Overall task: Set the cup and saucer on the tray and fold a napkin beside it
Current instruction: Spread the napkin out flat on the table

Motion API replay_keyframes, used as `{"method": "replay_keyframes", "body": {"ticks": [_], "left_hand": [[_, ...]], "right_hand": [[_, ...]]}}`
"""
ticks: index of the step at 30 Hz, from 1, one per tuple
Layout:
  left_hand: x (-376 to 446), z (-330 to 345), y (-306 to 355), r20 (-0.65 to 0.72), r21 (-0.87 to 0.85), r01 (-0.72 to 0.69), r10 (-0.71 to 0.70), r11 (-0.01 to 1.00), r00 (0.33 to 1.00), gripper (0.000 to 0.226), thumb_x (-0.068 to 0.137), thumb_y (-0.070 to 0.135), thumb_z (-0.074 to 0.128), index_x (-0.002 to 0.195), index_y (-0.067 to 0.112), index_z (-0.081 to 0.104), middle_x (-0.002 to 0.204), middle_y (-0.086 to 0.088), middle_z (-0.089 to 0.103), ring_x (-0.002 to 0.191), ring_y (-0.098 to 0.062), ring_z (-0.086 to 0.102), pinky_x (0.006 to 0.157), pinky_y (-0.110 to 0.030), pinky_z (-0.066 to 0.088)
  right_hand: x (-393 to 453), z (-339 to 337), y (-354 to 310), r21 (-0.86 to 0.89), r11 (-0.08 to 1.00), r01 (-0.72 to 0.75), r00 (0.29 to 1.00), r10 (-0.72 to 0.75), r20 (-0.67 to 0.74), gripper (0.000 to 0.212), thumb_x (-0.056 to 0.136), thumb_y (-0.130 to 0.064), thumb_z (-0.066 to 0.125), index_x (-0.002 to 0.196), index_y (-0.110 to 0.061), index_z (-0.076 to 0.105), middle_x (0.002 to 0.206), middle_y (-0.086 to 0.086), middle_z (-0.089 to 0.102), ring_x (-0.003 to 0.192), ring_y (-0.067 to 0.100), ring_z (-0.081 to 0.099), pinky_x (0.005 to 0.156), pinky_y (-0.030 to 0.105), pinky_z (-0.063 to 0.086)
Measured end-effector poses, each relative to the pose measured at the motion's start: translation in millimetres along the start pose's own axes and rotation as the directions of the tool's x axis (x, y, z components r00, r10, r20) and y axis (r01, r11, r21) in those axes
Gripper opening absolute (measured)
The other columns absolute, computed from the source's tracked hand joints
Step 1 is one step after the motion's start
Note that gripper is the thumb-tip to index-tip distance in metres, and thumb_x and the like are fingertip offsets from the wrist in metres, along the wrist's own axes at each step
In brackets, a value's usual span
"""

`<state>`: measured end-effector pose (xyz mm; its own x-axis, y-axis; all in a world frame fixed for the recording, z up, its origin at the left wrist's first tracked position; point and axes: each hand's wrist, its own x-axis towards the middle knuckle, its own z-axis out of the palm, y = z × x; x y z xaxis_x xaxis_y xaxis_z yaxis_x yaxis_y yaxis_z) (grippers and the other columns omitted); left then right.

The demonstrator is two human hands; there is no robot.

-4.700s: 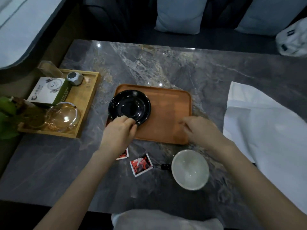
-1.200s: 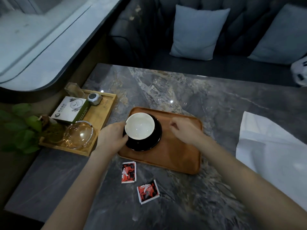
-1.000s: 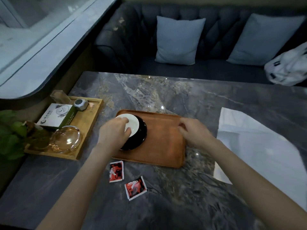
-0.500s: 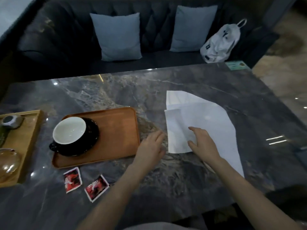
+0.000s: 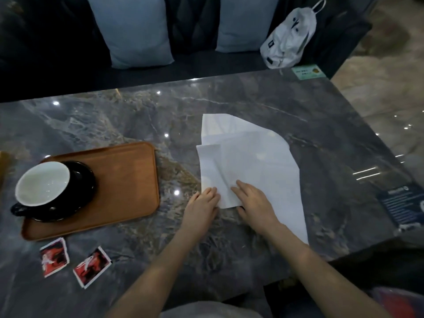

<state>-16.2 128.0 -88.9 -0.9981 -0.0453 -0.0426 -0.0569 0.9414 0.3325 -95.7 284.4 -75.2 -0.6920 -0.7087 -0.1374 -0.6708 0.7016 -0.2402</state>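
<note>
A black cup with a white inside (image 5: 42, 183) stands on a black saucer (image 5: 86, 180) at the left end of the brown wooden tray (image 5: 128, 180). To the tray's right a white napkin (image 5: 252, 161) lies loosely spread on the marble table, its left part doubled over. My left hand (image 5: 202, 208) rests at the napkin's near-left corner, fingers on its edge. My right hand (image 5: 254, 203) lies flat on the napkin beside it, the thumb under the near edge.
Two red and white sachets (image 5: 54, 257) (image 5: 91, 267) lie on the table (image 5: 332, 138) in front of the tray. A dark card (image 5: 403, 203) sits at the table's right edge. Behind the table is a sofa with pillows (image 5: 135, 31) and a white bag (image 5: 289, 40).
Both hands left the cup and tray and went right to the napkin. Since half a second ago my left hand has reached the napkin's corner and my right hand has moved closer to it.
</note>
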Motion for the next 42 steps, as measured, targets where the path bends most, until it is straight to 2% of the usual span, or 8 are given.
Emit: {"method": "replay_keyframes", "body": {"ticks": [5,12,17,26,30,35,38,42], "left_hand": [[6.4,-8.1,-3.2,-0.083,0.004,0.067,-0.067,0.998,0.994,0.025,0.077,0.028,0.047,0.065,0.02,0.068,0.075,0.002,0.072,0.073,-0.017,0.068,0.067,-0.026,0.04],[21.8,-77.7,-1.0,-0.225,-0.339,0.16,-0.245,0.927,0.943,0.019,0.094,0.017,0.045,0.087,0.003,0.056,0.079,-0.016,0.064,0.07,-0.032,0.059,0.06,-0.037,0.038],[25.5,-134.5,-2.1,-0.336,-0.449,0.132,-0.304,0.884,0.891,0.015,0.094,0.016,0.046,0.084,0.009,0.054,0.071,-0.006,0.058,0.066,-0.023,0.053,0.057,-0.031,0.03],[-19.2,-145.9,-24.8,-0.532,-0.501,0.138,-0.43,0.854,0.73,0.013,0.094,0.01,0.046,0.084,0.01,0.053,0.07,0.003,0.051,0.061,-0.009,0.045,0.055,-0.021,0.027],[-62.2,-107.5,-37.3,-0.431,-0.463,0.245,-0.459,0.852,0.777,0.02,0.093,0.013,0.046,0.073,0.015,0.043,0.06,0.011,0.039,0.055,-0.003,0.039,0.049,-0.025,0.022],[-86.7,-72.9,-40.9,-0.07,-0.219,0.208,-0.228,0.953,0.971,0.047,0.075,0.041,0.036,0.098,0.01,0.063,0.102,-0.01,0.066,0.09,-0.031,0.062,0.073,-0.034,0.047],[-71.0,-69.1,-18.2,-0.006,-0.257,0.112,-0.117,0.96,0.993,0.077,0.072,0.055,0.041,0.135,0.012,0.043,0.138,-0.006,0.049,0.125,-0.024,0.047,0.1,-0.034,0.037],[-31.5,-61.6,26.2,-0.007,-0.293,0.059,-0.064,0.954,0.998,0.083,0.082,0.05,0.056,0.148,0.018,0.016,0.154,0.003,0.023,0.14,-0.015,0.024,0.113,-0.027,0.02]], "right_hand": [[2.8,-7.1,2.4,0.018,0.998,0.061,0.997,-0.06,-0.043,0.053,0.06,-0.017,0.071,0.111,-0.005,0.065,0.112,0.018,0.067,0.099,0.033,0.066,0.08,0.043,0.055],[9.7,-25.9,-11.3,0.016,0.999,0.036,0.968,-0.031,-0.25,0.047,0.064,-0.014,0.068,0.11,-0.005,0.064,0.107,0.013,0.07,0.095,0.03,0.067,0.081,0.04,0.054],[21.2,-44.6,-24.6,0.111,0.993,-0.03,0.936,0.067,-0.346,0.01,0.079,-0.012,0.061,0.083,-0.004,0.066,0.077,0.015,0.068,0.071,0.036,0.062,0.062,0.035,0.047],[24.2,-58.2,-30.7,0.44,0.887,-0.14,0.916,0.285,-0.283,0.017,0.091,-0.013,0.055,0.099,-0.01,0.07,0.097,0.006,0.073,0.088,0.024,0.065,0.066,0.022,0.037],[22.8,-64.5,-22.8,0.658,0.723,-0.211,0.846,0.472,-0.247,0.017,0.086,-0.01,0.06,0.097,-0.012,0.073,0.098,0.005,0.074,0.091,0.021,0.066,0.074,0.024,0.046],[14.9,-72.8,-17.7,0.627,0.75,-0.212,0.881,0.425,-0.21,0.023,0.084,-0.004,0.057,0.099,-0.012,0.074,0.101,0.005,0.074,0.095,0.021,0.066,0.077,0.022,0.045],[11.2,-77.2,-25.0,0.587,0.789,-0.183,0.93,0.332,-0.156,0.031,0.082,0.001,0.053,0.101,-0.012,0.073,0.105,0.004,0.073,0.1,0.02,0.063,0.085,0.028,0.049],[9.5,-81.6,-37.2,0.54,0.832,-0.126,0.973,0.21,-0.098,0.036,0.08,0.004,0.05,0.106,-0.012,0.07,0.109,0.003,0.071,0.104,0.019,0.061,0.093,0.031,0.048]]}}
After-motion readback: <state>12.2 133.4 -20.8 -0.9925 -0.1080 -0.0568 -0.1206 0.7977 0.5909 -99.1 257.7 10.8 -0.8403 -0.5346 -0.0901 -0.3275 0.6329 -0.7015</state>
